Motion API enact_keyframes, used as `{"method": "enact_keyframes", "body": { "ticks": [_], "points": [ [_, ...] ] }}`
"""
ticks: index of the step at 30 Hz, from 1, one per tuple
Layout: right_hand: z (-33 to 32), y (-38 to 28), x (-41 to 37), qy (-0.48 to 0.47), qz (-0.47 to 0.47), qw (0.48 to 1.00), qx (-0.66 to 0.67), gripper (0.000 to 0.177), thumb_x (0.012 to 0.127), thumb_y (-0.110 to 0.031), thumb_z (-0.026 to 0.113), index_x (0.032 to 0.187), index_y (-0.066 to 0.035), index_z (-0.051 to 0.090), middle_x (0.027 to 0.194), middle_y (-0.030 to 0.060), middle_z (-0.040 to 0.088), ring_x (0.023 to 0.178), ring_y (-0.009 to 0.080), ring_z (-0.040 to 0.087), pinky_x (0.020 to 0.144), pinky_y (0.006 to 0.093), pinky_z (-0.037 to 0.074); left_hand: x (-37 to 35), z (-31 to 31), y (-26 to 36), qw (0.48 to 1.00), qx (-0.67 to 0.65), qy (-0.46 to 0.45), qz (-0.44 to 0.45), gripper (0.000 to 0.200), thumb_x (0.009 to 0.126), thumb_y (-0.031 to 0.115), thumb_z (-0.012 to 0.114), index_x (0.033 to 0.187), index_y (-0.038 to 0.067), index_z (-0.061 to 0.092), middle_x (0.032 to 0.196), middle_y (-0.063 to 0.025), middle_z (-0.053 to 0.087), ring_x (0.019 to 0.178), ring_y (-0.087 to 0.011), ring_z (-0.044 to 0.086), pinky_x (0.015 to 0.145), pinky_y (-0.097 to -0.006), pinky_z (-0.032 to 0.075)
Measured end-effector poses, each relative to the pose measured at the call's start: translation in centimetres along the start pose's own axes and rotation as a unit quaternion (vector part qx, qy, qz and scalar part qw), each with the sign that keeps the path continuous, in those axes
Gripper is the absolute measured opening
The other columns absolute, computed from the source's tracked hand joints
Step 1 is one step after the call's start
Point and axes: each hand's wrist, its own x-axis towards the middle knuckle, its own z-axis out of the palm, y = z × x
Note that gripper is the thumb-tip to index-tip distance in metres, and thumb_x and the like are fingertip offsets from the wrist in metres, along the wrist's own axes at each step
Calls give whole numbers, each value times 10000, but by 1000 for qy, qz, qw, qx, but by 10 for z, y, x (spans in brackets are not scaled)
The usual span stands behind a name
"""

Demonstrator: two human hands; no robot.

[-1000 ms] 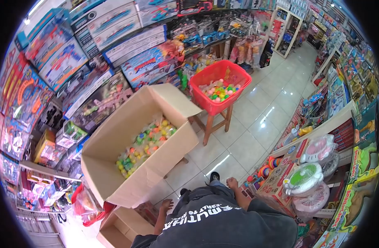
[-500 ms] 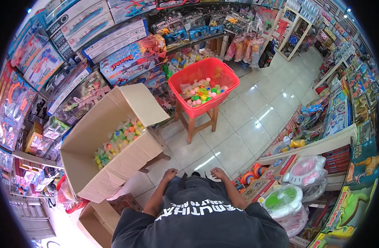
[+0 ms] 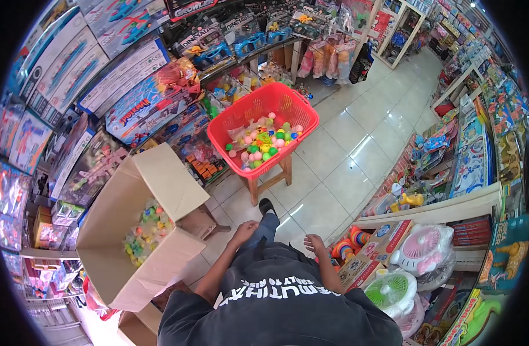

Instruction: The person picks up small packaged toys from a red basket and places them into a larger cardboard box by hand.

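Note:
My left hand (image 3: 245,232) hangs in front of my left thigh, its fingers loosely bent and nothing seen in it. On the other side, my right hand (image 3: 315,244) is held low beside my body, fingers apart and empty. Ahead, a red plastic basket (image 3: 223,123) rests on a wooden stool (image 3: 253,191). Inside it lie many small colourful balls (image 3: 265,148) and some clear plastic bags. To the left, a large open cardboard box (image 3: 154,271) contains clear bags of colourful little toys (image 3: 149,233). Neither hand touches the basket or the box.
Shelves of boxed toys, including a Spider-Man set (image 3: 143,106), line the left. On the right are wrapped toy fans (image 3: 391,290), rainbow-striped toys (image 3: 348,245) and a low shelf edge (image 3: 432,212). The tiled floor (image 3: 333,155) runs between the shelves.
I have stepped forward: a shoe and leg now show ahead. The basket appears closer and further left. My left hand is slightly higher; my right has shifted a little right and down.

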Motion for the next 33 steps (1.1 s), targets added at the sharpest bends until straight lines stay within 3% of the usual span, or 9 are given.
{"method": "enact_keyframes", "body": {
  "ticks": [3, 6, 10, 11, 13, 21, 26, 28, 33],
  "points": [
    [10, -38, 22, -14, -26, 999, -30, 252, 825, -298, 555, 1004, -122, 536, 947, 46, 602, 862, 167, 584, 722, 330, 475, 33, -5, 63, 996, -15, 6, 87, 261, 857, 180, 505, 1054, 28, 587, 819, -103, 622, 715, -177, 582, 669, -309, 459],
    [25, -94, 31, -52, -67, 991, -102, 257, 832, -321, 548, 995, -122, 551, 932, 39, 604, 851, 147, 581, 713, 304, 475, 61, -27, 129, 997, -20, -12, 77, 250, 862, 188, 505, 1037, 33, 591, 830, -125, 621, 711, -205, 584, 661, -312, 455],
    [48, -171, 47, -110, -135, 959, -225, 243, 831, -319, 515, 972, -125, 556, 884, 9, 595, 808, 127, 569, 667, 282, 458, 88, -57, 209, 985, 69, 74, 137, 221, 866, 156, 500, 1027, 31, 585, 855, -152, 605, 718, -243, 588, 640, -318, 455],
    [56, -193, 46, -131, -146, 947, -253, 248, 828, -319, 510, 971, -121, 556, 887, 6, 592, 811, 124, 565, 667, 280, 454, 97, -61, 215, 987, 65, 75, 128, 221, 866, 156, 500, 1027, 31, 585, 855, -152, 605, 718, -243, 588, 640, -318, 455],
    [73, -243, 43, -179, -162, 925, -293, 265, 832, -322, 501, 981, -110, 556, 902, 1, 589, 835, 119, 561, 688, 281, 449, 118, -69, 223, 955, 85, 168, 229, 216, 869, 149, 499, 1029, 30, 581, 882, -155, 605, 751, -266, 594, 641, -331, 457],
    [94, -366, -14, -320, -151, 888, -294, 290, 874, -324, 502, 1015, -79, 566, 952, 23, 608, 880, 130, 572, 762, 283, 445, 181, -95, 228, 982, 56, 139, 116, 238, 878, 167, 480, 1036, 7, 556, 926, -152, 595, 776, -276, 591, 679, -339, 460],
    [81, -406, -26, -388, -142, 859, -300, 280, 890, -314, 494, 1006, -66, 556, 950, 33, 611, 880, 128, 582, 738, 276, 462, 203, -92, 224, 985, 54, 108, 121, 249, 879, 180, 483, 1047, 14, 561, 931, -142, 589, 814, -248, 588, 695, -325, 460],
    [82, -424, -32, -384, -159, 860, -295, 250, 898, -283, 478, 985, -61, 552, 914, 28, 605, 857, 117, 582, 697, 256, 461, 211, -90, 227, 985, 55, 100, 126, 251, 876, 177, 484, 1052, 15, 558, 953, -144, 584, 832, -248, 585, 699, -329, 460],
    [96, -455, -4, -282, -323, 864, -265, 184, 867, -203, 519, 944, -38, 540, 817, 25, 589, 790, 118, 588, 656, 260, 459, 239, -79, 226, 975, 65, 108, 186, 252, 821, 133, 514, 1045, 23, 551, 960, -148, 581, 850, -294, 580, 749, -372, 452]
  ]
}}
